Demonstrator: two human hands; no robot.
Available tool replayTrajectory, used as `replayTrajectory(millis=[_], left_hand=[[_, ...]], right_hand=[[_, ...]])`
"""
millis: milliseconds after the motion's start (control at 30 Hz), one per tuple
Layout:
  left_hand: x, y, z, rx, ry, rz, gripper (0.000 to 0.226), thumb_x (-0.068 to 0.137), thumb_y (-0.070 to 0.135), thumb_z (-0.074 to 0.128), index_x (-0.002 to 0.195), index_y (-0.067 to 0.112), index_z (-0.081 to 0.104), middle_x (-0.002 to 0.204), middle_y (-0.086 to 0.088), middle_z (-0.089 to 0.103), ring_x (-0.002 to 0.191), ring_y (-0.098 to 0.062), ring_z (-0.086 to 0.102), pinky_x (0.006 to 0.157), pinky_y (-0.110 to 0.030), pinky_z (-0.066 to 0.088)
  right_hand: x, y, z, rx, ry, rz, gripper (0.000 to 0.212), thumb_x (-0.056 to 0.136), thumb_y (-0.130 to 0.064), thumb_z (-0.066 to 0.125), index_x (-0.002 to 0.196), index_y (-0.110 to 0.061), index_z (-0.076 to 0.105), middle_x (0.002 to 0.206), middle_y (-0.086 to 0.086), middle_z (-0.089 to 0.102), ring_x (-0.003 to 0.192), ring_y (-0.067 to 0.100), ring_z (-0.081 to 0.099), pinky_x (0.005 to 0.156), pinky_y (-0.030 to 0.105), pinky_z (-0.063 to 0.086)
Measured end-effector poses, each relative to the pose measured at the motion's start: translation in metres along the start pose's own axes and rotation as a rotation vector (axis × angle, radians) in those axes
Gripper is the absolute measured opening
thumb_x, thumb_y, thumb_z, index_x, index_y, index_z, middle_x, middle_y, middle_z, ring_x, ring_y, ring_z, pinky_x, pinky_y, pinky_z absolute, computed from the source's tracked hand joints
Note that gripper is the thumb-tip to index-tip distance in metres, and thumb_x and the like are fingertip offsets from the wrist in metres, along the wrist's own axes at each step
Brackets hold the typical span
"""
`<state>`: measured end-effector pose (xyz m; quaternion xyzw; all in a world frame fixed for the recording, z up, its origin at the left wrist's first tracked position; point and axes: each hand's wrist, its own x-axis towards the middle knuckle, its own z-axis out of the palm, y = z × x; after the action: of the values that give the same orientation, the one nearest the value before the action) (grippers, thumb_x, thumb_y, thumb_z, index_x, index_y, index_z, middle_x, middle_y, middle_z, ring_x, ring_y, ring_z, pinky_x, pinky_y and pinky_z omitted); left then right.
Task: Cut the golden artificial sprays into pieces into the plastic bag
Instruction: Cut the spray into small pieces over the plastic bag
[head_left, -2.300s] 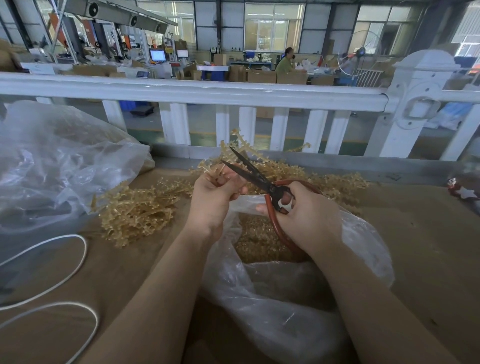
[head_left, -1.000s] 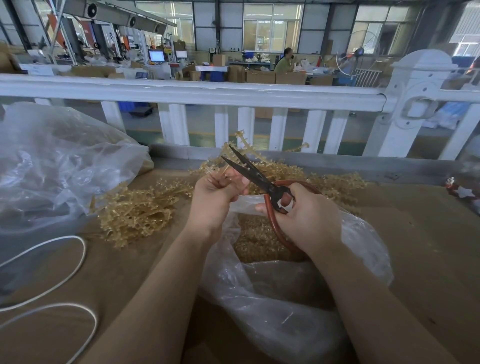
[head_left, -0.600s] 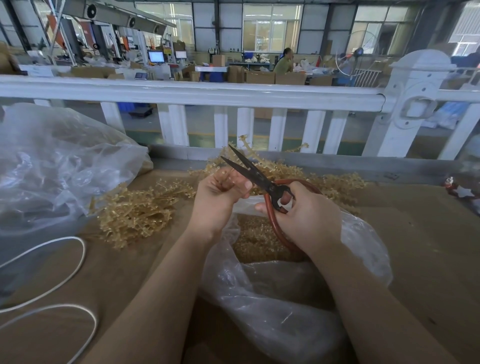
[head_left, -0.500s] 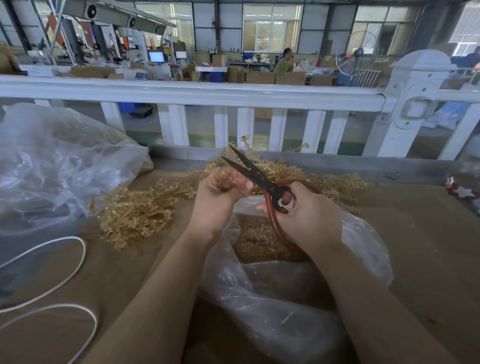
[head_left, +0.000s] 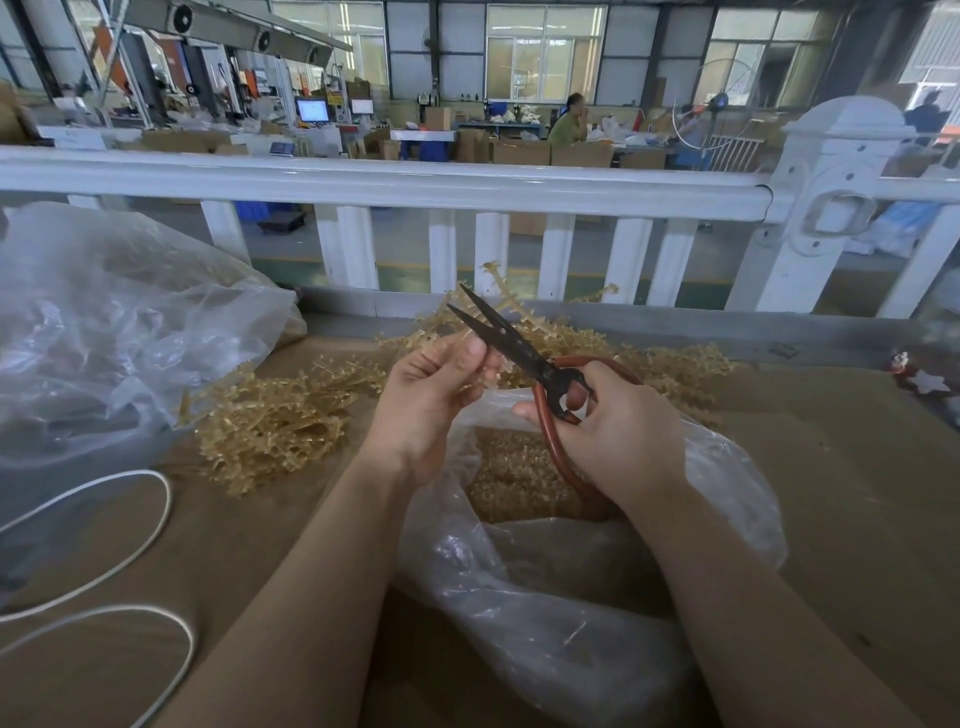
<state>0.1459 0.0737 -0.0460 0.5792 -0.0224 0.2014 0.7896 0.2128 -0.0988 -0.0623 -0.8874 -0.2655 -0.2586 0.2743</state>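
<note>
A: Where is the golden spray (head_left: 470, 347) sitting right now?

B: The left hand (head_left: 431, 384) is pinching it between thumb and curled fingers, raised above the mouth of the plastic bag (head_left: 587, 587). Only a short bit is poking out past the fingertips, toward the blades.

A: And how are the arms lying?

B: Both forearms are reaching forward from the bottom edge and converging over the bag. The left wrist is bending up, palm turning toward the right hand (head_left: 618, 426).

A: What is the right hand doing?

B: It is gripping the scissors (head_left: 511, 345), fingers curled through the reddish-brown loop handles. The 2 dark blades are standing slightly apart, pointing up and away to the left, just beside the left thumb. I cannot tell whether the blades are touching the spray.

A: What is lying under the hands?

B: Cut golden pieces (head_left: 514, 478) are piling up inside the bag, directly below the right hand.

A: And further out?

B: A heap of uncut sprays (head_left: 270, 421) is lying on the brown table (head_left: 857, 467) left of the left hand, with more beyond both hands. A second clear bag (head_left: 114, 322) is bulging far left, a white cord (head_left: 156, 519) is looping near the left forearm, and a white railing (head_left: 415, 182) is running across behind everything.
</note>
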Motion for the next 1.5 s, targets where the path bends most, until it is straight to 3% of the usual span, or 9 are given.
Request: replayTrajectory(millis=[300, 367, 500, 667, 867, 1133, 1300, 1400, 1500], left_hand=[[0.0012, 0.0005, 0.0007, -0.055, 0.049, 0.039, 0.013, 0.078, 0.013, 0.07, 0.09, 0.01, 0.07, 0.082, 0.005, 0.072, 0.075, -0.006, 0.065, 0.075, -0.019, 0.052], [0.0005, 0.0009, 0.0023, -0.015, 0.026, 0.051, 0.005, 0.081, 0.011, 0.067, 0.084, 0.013, 0.071, 0.078, 0.006, 0.071, 0.075, -0.006, 0.065, 0.075, -0.019, 0.051], [-0.0001, 0.0008, 0.0031, 0.041, -0.001, 0.07, 0.034, 0.091, 0.001, 0.06, 0.069, 0.021, 0.075, 0.073, 0.008, 0.07, 0.075, -0.006, 0.065, 0.075, -0.018, 0.051], [0.0014, 0.0001, 0.0024, 0.057, 0.019, 0.069, 0.035, 0.093, 0.0, 0.059, 0.068, 0.021, 0.072, 0.069, 0.009, 0.066, 0.072, -0.006, 0.062, 0.075, -0.019, 0.05], [0.0023, -0.0002, 0.002, 0.044, 0.042, 0.073, 0.014, 0.092, 0.001, 0.06, 0.087, 0.011, 0.07, 0.076, 0.009, 0.07, 0.075, -0.005, 0.062, 0.08, -0.023, 0.047], [0.0017, 0.0007, 0.0023, 0.085, 0.002, 0.077, 0.016, 0.095, -0.001, 0.056, 0.088, 0.01, 0.066, 0.072, 0.012, 0.068, 0.071, -0.001, 0.061, 0.079, -0.02, 0.047], [0.0016, 0.0015, 0.0038, 0.083, 0.092, 0.048, 0.002, 0.091, 0.0, 0.062, 0.093, 0.002, 0.062, 0.091, -0.005, 0.071, 0.091, -0.02, 0.063, 0.098, -0.042, 0.046], [0.0028, 0.0017, 0.0016, 0.051, 0.148, 0.045, 0.032, 0.087, -0.007, 0.064, 0.118, -0.012, 0.054, 0.114, -0.026, 0.066, 0.103, -0.034, 0.062, 0.103, -0.049, 0.045], [0.0018, 0.0036, -0.0002, 0.046, 0.091, 0.039, 0.031, 0.087, -0.006, 0.063, 0.118, -0.001, 0.063, 0.112, -0.017, 0.069, 0.102, -0.027, 0.064, 0.094, -0.038, 0.049]], right_hand=[[0.0022, 0.0008, 0.0004, -0.04, -0.012, 0.003, 0.078, 0.067, -0.098, 0.027, 0.095, -0.032, 0.058, 0.077, -0.018, 0.061, 0.068, 0.007, 0.06, 0.058, 0.027, 0.056], [0.0022, 0.0006, 0.0004, -0.041, 0.003, -0.002, 0.078, 0.067, -0.098, 0.026, 0.094, -0.032, 0.058, 0.077, -0.019, 0.06, 0.068, 0.006, 0.058, 0.055, 0.022, 0.051], [0.0029, 0.0005, 0.0005, -0.051, -0.001, -0.01, 0.077, 0.067, -0.097, 0.027, 0.094, -0.032, 0.058, 0.076, -0.021, 0.058, 0.062, 0.005, 0.052, 0.05, 0.014, 0.039], [0.003, -0.0002, 0.0009, -0.075, 0.014, -0.007, 0.08, 0.067, -0.097, 0.026, 0.093, -0.03, 0.06, 0.072, -0.023, 0.052, 0.051, -0.002, 0.037, 0.047, 0.013, 0.034], [0.002, -0.0023, -0.001, -0.098, 0.025, -0.007, 0.075, 0.07, -0.094, 0.032, 0.09, -0.028, 0.061, 0.061, -0.023, 0.042, 0.047, -0.006, 0.033, 0.044, 0.014, 0.028], [-0.0005, -0.0007, -0.0003, -0.075, 0.064, -0.064, 0.071, 0.076, -0.086, 0.044, 0.086, -0.019, 0.065, 0.062, -0.014, 0.054, 0.049, 0.008, 0.049, 0.047, 0.02, 0.037], [-0.002, -0.0014, -0.0026, -0.043, 0.064, -0.065, 0.061, 0.076, -0.082, 0.049, 0.078, -0.021, 0.056, 0.056, -0.017, 0.043, 0.045, 0.007, 0.042, 0.045, 0.016, 0.026], [-0.0021, -0.0012, -0.0018, -0.048, 0.042, -0.052, 0.063, 0.074, -0.087, 0.04, 0.076, -0.024, 0.048, 0.055, -0.019, 0.038, 0.045, 0.003, 0.037, 0.043, 0.018, 0.025], [-0.0007, 0.0, -0.0002, -0.067, 0.033, -0.029, 0.069, 0.072, -0.09, 0.034, 0.077, -0.023, 0.052, 0.058, -0.018, 0.044, 0.048, 0.004, 0.04, 0.045, 0.016, 0.027]])
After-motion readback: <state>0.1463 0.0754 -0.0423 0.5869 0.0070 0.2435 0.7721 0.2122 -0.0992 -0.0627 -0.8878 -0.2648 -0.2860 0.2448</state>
